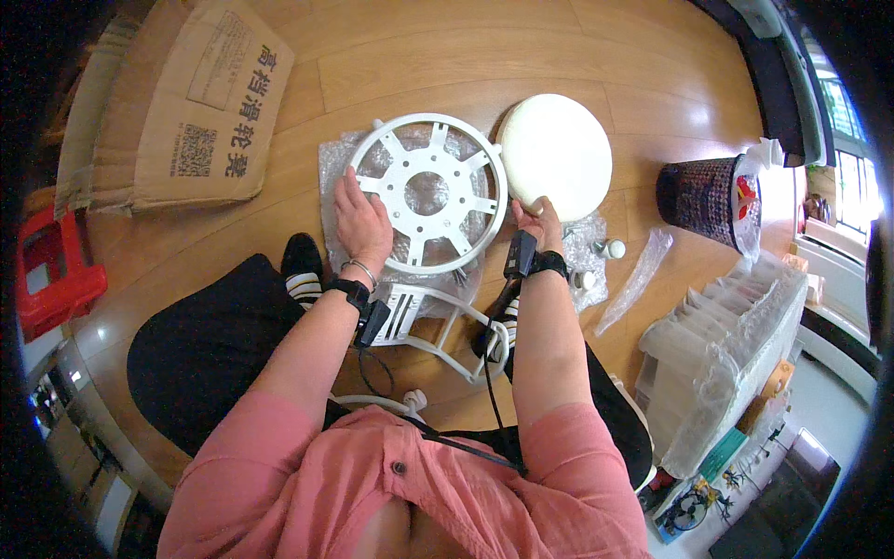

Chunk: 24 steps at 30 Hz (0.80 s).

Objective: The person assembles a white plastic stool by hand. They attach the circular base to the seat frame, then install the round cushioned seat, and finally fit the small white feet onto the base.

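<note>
A white round spoked base frame (419, 171) lies over bubble wrap on the wood floor. My left hand (363, 220) rests against its left rim, fingers extended along it. My right hand (541, 222) touches the lower edge of a round cream seat cushion (557, 157), thumb on top and fingers at its side; whether it grips the edge is hard to tell. The cushion sits close to the frame's right side. Nearer my body is a white frame part with a slotted panel (399, 318). Two white caster wheels (613, 249) are on the bubble wrap (590, 279) at the right.
A large cardboard box (209, 112) stands at upper left, with a red plastic stool (59, 272) below it. At right are a waste bin (702, 199), a clear plastic bag (635, 279) and a white storage unit (719, 349). A black cable hangs from my right wrist.
</note>
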Available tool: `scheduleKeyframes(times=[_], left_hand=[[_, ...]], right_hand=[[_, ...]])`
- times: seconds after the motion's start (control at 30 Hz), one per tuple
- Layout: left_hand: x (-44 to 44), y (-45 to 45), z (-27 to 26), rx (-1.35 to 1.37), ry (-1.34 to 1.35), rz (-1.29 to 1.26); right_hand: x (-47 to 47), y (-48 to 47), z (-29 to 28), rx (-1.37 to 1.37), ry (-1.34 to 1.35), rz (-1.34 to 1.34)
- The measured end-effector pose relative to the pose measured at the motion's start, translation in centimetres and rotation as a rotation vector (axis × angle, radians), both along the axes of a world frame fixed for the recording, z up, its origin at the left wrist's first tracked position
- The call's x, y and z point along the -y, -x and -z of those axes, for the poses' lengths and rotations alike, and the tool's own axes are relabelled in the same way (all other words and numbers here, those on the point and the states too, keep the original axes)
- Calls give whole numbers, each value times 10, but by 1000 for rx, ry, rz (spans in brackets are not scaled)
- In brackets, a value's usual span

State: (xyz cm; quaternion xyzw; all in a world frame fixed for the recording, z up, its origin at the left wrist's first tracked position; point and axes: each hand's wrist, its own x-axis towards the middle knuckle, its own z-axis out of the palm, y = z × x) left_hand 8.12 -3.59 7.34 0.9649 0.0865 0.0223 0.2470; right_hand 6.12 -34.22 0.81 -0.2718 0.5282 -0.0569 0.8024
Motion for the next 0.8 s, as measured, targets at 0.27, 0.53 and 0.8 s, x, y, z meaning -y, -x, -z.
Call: scheduleKeyframes(times=[0.27,0.53,0.8], left_hand=[[-1,0,-4,-18,82,5],[0,-1,-5,20,12,6],[-2,-1,-4,-23,146,-23]], right_hand=[[-11,0,-2,-25,1,50],[-5,-7,-35,123,87,144],[-43,72,-103,174,101,-74]])
